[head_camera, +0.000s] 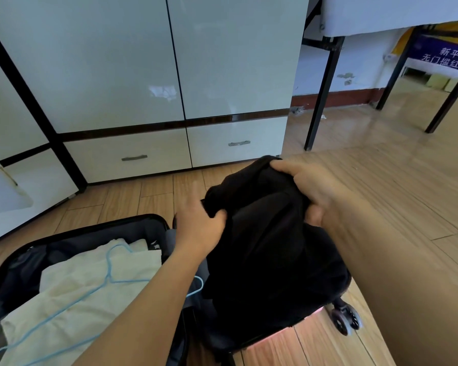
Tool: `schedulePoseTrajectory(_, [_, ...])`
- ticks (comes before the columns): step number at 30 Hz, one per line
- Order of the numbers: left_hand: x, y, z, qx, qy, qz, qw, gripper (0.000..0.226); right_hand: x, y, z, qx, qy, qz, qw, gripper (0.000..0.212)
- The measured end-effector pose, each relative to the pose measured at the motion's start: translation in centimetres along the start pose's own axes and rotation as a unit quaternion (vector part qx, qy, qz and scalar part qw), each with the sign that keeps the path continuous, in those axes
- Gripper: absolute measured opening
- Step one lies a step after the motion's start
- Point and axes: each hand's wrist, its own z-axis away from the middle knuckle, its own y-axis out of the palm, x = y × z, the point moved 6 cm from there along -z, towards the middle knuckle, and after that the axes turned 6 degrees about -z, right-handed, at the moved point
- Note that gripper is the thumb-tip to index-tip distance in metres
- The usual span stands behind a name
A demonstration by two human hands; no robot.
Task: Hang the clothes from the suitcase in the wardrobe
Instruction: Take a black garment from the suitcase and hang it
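A black garment (265,233) hangs bunched above the right half of the open suitcase (154,221) on the floor. My right hand (310,188) grips its top, fingers curled over the fabric. My left hand (200,225) pinches a fold at its left edge with the thumb, while the other fingers stretch forward. In the left half of the suitcase lies a pale yellow garment (72,294) with a light blue wire hanger (109,276) on top. The white wardrobe (143,62) stands just behind, with its doors closed.
Two drawers with metal handles (134,157) run along the wardrobe's base. A suitcase wheel (345,320) sticks out at lower right. Black table legs (320,101) and a table stand to the right on the wooden floor. A white panel leans at far left.
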Motion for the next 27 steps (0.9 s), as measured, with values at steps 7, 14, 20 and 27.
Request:
schedulePoseTrajectory(7, [-0.9, 3.5, 1.8, 0.270, -0.067, 0.268, 0.922, 0.032, 0.0, -1.5, -0.3, -0.012, -0.043, -0.091, 0.995, 0.025])
schedulePoseTrajectory(14, [-1.7, 1.9, 0.0, 0.191, -0.171, 0.478, 0.840, 0.031, 0.4, -4.9, -0.3, -0.230, -0.271, 0.280, 0.892, 0.022])
schedulePoseTrajectory(20, [-2.6, 1.8, 1.0, 0.191, -0.169, 0.522, 0.814, 0.037, -2.4, 0.9, -0.9, 0.097, -0.165, 0.238, 0.952, 0.043])
schedulePoseTrajectory(27, [0.9, 0.5, -0.3, 0.102, -0.235, 0.613, 0.748, 0.043, -1.7, -2.0, -2.3, -0.034, -0.200, 0.244, 0.948, 0.031])
